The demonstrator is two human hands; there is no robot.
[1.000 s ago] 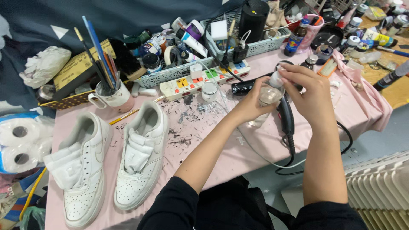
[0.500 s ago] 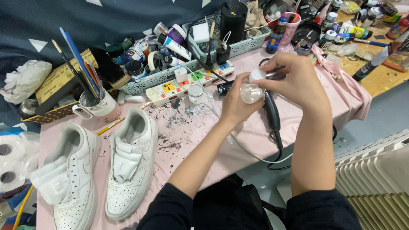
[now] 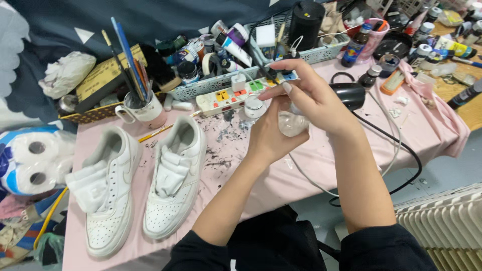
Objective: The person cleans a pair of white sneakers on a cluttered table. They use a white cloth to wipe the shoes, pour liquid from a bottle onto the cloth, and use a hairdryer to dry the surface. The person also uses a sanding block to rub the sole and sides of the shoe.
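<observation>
A person's two bare hands meet over a cluttered craft table, just right of the frame's centre. The left hand [image 3: 271, 138] cups a small clear jar [image 3: 292, 123] from below, fingers wrapped round it; the right hand [image 3: 311, 95] closes over the jar's top, thumb and fingers pinching at its upper edge, though whether a lid sits under them cannot be told.

Compared with a second ago, the hands have kept the same grip on the jar, but the view has swung and drawn nearer: the pair of white sneakers [image 3: 143, 183] now lies lower left of the frame, and the hands stand higher, close to the white power strip [image 3: 236, 95]. The steady grip suggests the work on the jar's top is still under way rather than finished.

The table wears a pink cloth [image 3: 311, 165] spattered with dark paint flecks near its middle. A mug of paintbrushes [image 3: 140, 105] stands upper left, beside a grey plastic basket [image 3: 221, 83] crowded with paint tubes and small pots. A black hair dryer [image 3: 349, 95] rests just behind the right hand, its cord trailing off the table's edge. Rolls of toilet paper [image 3: 30, 160] sit at the far left, and a white radiator [image 3: 447, 231] fills the lower right corner.
</observation>
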